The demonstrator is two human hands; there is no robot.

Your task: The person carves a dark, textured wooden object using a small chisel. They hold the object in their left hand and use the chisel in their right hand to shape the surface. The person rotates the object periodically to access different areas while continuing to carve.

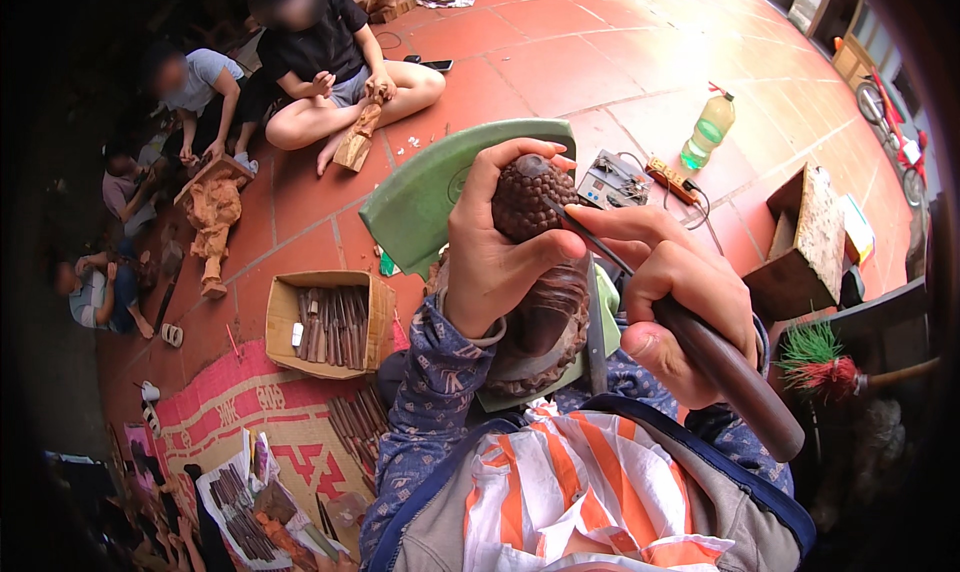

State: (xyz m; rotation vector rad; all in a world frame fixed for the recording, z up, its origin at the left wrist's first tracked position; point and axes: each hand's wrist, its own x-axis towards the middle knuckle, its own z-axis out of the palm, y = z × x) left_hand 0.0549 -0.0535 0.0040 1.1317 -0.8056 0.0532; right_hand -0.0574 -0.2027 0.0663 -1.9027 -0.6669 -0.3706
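Note:
A dark brown carved wooden statue (pixel 534 200) stands in front of me, its rounded head covered in small bumps like curls. My left hand (pixel 480 247) wraps around that head, thumb across the near side and fingers over the far side. In my right hand (pixel 690 287) is a carving chisel (pixel 735 387) with a thick dark wooden handle. Its thin metal blade slants up to the left, and the tip meets the bumps or lies very close to them. My forearms partly hide the statue's lower part. Behind it rises a green plastic chair back (pixel 415 207).
A cardboard box (pixel 282 307) of chisels sits at left, with more chisels (pixel 355 427) on a patterned mat (pixel 210 407). Right: a small electrical device (pixel 612 180), a power strip (pixel 672 179), a bottle of green liquid (pixel 708 132), a wooden box (pixel 805 237). Several people sit left with carvings.

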